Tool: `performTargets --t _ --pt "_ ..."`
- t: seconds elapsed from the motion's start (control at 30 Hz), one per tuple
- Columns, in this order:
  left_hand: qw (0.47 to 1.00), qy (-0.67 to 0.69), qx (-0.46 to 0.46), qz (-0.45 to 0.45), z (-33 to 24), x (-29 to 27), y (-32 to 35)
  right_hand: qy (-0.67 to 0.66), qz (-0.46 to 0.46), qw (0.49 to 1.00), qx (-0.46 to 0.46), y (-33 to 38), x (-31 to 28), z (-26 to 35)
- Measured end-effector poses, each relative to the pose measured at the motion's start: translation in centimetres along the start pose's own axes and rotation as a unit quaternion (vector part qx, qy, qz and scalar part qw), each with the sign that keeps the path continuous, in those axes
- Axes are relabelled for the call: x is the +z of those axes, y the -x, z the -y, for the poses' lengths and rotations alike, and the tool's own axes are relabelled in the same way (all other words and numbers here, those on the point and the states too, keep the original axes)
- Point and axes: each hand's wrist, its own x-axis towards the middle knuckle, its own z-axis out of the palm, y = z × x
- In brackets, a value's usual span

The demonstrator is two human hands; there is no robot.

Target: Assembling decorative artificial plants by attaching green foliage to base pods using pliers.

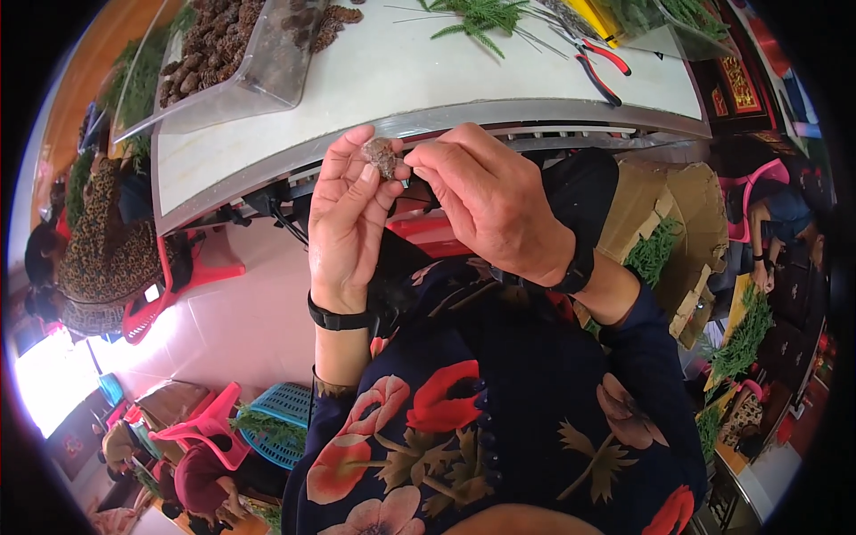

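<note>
My left hand (343,214) is raised palm up in front of the table edge, its fingers closed around a small brown pine cone (381,155). Close beside the cone, on its right, my right hand (499,196) is in a pinch with thumb and forefinger pressed together. Whatever lies between those fingertips is too small to make out. On the table beyond, red-and-black handled pliers (610,59) rest near several thin wires and green artificial sprigs (481,16).
A clear plastic bin (275,67) of pine cones (207,53) stands on the white table (392,76) at far left. A cardboard box (637,201) with greenery is at my right. Behind me are pink chairs (218,428), a blue basket (278,419) and other people.
</note>
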Motion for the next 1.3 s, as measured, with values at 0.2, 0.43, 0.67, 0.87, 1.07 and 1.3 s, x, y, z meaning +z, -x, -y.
performTargets --t 0.2,0.43,0.67,0.87,1.07,1.3 --pt "1.000 -0.008 0.000 0.018 0.2 0.2 0.2 0.010 -0.016 1.000 -0.001 0.0 -0.1 -0.5" --pt "0.999 0.012 -0.022 0.023 0.2 -0.1 0.2 0.023 -0.012 1.000 0.000 0.3 0.3 -0.8" --pt "0.998 0.022 -0.026 0.059 0.4 -1.1 0.1 0.011 -0.021 1.000 -0.004 0.3 0.5 -0.2" --pt "0.999 0.006 -0.004 0.038 0.6 -0.6 0.4 0.003 -0.028 1.000 -0.004 0.4 0.6 -0.2" --pt "0.999 -0.002 0.008 0.049 0.7 -0.4 0.6 0.014 -0.027 1.000 -0.006 0.6 0.4 -0.3" --pt "0.998 0.016 -0.003 0.060 0.7 -0.6 0.4 -0.019 -0.024 0.999 0.009 0.6 0.2 -0.7"
